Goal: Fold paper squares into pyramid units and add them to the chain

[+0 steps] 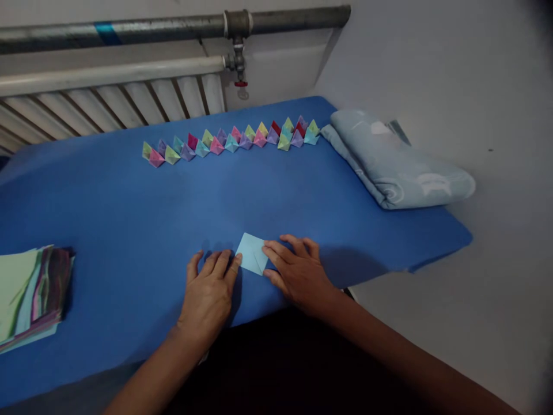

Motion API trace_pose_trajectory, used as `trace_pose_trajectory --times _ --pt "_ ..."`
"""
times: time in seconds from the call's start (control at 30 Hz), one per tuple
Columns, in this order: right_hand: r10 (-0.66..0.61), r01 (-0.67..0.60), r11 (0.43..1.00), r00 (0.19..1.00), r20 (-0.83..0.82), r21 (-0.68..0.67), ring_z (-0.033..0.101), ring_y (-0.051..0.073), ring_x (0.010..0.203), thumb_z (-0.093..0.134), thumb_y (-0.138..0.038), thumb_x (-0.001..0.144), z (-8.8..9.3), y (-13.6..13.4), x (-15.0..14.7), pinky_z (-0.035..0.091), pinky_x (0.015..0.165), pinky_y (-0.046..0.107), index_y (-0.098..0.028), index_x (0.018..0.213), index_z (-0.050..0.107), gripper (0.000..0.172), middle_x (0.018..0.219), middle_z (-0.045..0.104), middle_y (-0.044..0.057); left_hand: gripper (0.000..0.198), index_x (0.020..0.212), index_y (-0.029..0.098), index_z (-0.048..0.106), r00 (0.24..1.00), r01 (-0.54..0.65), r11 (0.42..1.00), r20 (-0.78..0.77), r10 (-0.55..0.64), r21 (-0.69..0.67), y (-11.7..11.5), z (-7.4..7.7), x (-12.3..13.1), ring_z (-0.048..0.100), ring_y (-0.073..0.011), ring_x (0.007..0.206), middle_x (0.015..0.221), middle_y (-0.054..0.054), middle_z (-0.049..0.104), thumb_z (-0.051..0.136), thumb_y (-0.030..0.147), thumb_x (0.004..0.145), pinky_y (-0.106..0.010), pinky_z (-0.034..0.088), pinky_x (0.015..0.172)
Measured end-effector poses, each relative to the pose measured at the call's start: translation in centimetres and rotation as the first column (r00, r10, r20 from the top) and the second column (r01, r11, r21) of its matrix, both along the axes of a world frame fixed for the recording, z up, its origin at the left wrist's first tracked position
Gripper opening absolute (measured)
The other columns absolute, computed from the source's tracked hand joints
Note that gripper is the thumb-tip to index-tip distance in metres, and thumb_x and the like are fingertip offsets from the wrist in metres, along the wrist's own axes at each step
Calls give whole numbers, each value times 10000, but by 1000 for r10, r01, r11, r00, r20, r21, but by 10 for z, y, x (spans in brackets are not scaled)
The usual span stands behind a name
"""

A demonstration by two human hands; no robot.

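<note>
A small folded light-blue paper (252, 252) lies on the blue board (129, 219) near its front edge. My left hand (210, 291) rests flat beside it, fingers stretched out, fingertips touching the paper's left edge. My right hand (296, 271) lies flat on the other side, its fingertips pressing the paper's right edge. Neither hand lifts the paper.
A long row of several small coloured folded paper shapes (233, 140) runs along the board's far side. A stack of coloured paper sheets (30, 294) sits at the left edge. A folded light-blue cloth (397, 164) lies at the right. A radiator (108, 101) and pipes stand behind.
</note>
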State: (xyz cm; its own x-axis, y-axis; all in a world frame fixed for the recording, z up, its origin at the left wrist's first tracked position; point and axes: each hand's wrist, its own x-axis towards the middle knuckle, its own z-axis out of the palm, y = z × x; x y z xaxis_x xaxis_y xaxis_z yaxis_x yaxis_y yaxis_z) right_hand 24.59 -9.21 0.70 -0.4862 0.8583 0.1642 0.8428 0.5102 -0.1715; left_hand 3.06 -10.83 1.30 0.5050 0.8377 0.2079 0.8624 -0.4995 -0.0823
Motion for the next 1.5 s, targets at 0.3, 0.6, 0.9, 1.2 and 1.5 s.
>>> trace_pose_trajectory --times 0.3,0.6,0.9,1.2,1.5 --pt "4 -5 999 1000 -25 -39 452 314 1208 557 -361 921 4 4 -5 239 991 493 -170 1226 598 363 1278 627 82 310 1123 78 649 987 56 998 152 -59 23 9 -1 6 577 -303 1102 1207 -159 649 460 98 878 -508 372 998" --pt "25 -36 991 996 -86 -131 509 281 1163 488 -246 936 11 17 -1 278 962 472 -191 1176 643 290 1246 656 70 201 1064 133 656 934 287 954 196 -298 81 33 4 -4 656 -223 888 1028 -99 719 541 195 912 -468 410 960" --pt "22 -42 988 991 -132 -149 524 271 1149 484 -236 932 12 19 1 288 967 448 -178 1166 648 292 1231 663 68 116 942 136 664 925 309 933 169 -339 184 30 -3 -5 662 -225 873 1003 -104 725 560 146 893 -440 468 904" --pt "65 -64 996 998 9 -63 525 257 1030 547 -229 908 18 24 -11 258 928 442 -232 1095 666 221 1048 695 71 111 933 150 623 905 220 966 341 -254 137 33 -6 -2 674 -186 849 944 -60 739 517 123 913 -419 474 910" --pt "65 -89 987 982 -176 -135 479 245 1148 606 -209 872 5 35 -20 267 936 441 -290 981 716 175 1166 645 32 100 954 165 618 893 195 977 396 -213 85 31 -5 -3 663 -181 884 964 -50 733 542 140 895 -417 432 960"
